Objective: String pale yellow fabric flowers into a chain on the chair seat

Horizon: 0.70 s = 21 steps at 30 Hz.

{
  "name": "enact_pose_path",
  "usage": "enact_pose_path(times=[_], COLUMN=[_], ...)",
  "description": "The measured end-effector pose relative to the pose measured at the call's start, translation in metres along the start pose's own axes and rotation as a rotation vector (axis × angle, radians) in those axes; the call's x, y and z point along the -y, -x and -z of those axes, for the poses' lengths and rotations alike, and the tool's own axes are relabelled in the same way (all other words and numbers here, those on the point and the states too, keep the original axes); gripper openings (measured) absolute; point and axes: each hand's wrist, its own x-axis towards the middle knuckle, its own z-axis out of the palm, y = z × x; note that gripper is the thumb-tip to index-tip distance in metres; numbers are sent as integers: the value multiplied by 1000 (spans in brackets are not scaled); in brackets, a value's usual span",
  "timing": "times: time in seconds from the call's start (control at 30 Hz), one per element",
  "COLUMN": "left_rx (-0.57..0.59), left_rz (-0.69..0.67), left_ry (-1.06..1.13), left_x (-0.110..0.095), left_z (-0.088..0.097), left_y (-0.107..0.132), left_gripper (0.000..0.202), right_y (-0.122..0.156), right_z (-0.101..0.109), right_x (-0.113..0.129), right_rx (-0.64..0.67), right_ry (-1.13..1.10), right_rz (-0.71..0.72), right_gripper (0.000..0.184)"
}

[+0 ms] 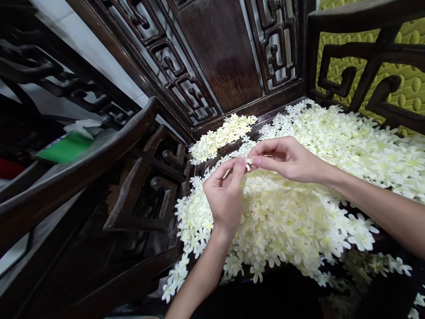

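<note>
My left hand and my right hand meet above a heap of white flowers. Between their fingertips is a small white flower, pinched from both sides and partly hidden by the fingers. The loose flowers are five-petalled with pale yellow-green centres, and they lie thickly on the dark wooden seat under both hands. A separate strip of yellowish flowers lies beyond my left hand, along the foot of the backrest.
A carved dark wooden backrest rises behind the flowers. On the left is a carved armrest, with a green packet past it. At right, a carved frame stands before a yellow-green quilted cushion. More flowers lie at lower right.
</note>
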Motion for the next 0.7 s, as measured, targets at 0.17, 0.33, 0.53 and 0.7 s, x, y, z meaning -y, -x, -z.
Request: enact_pose_path(times=[0.17, 0.33, 0.53, 0.7], left_rx=[49, 93, 75, 133], left_rz=[40, 66, -160, -222], left_ry=[-30, -28, -189, -313], left_x=[2, -1, -7, -4], left_z=[0, 0, 0, 3], left_y=[3, 4, 0, -3], left_gripper=[17, 18, 11, 9], right_y=[0, -1, -2, -3], right_z=[-3, -3, 0, 1], right_x=[-2, -4, -4, -1], right_rx=[-6, -27, -150, -85], right_ry=[23, -8, 66, 112], right_rz=[-53, -84, -66, -92], right_gripper=[9, 7, 8, 16])
